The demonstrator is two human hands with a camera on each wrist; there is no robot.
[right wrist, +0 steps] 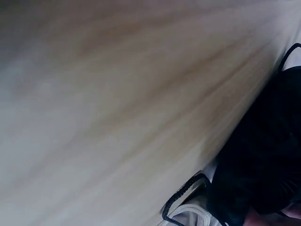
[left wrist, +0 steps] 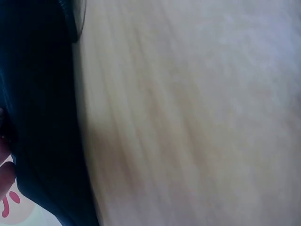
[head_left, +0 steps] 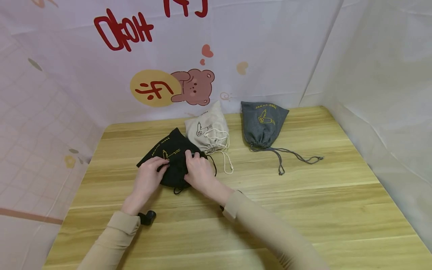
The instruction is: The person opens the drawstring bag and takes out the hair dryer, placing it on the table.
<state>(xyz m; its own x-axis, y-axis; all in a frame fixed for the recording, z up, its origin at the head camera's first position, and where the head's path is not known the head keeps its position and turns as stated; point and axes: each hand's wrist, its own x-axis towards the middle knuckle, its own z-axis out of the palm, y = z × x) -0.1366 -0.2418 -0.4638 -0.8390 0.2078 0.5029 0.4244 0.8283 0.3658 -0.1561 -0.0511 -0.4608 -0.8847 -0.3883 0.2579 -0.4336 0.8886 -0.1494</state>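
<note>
A black drawstring bag [head_left: 174, 170] with a yellow hair-dryer print lies askew on the table, between both hands. My left hand [head_left: 146, 182] pinches its cloth beside the print. Gathered cloth near the drawn end is gripped by my right hand [head_left: 200, 171]. In the left wrist view the bag [left wrist: 44, 108] fills the left side, with fingertips [left wrist: 5, 175] at its edge. The right wrist view has the black cloth [right wrist: 265, 146] at right and a loop of black cord [right wrist: 176, 194] below.
A beige drawstring bag [head_left: 214, 123] lies right behind the black one, its white cords trailing forward. Farther right is a grey drawstring bag [head_left: 263, 127] with long grey cords. White printed cloth [head_left: 270, 45] walls the wooden table [head_left: 320, 210] at the back and sides.
</note>
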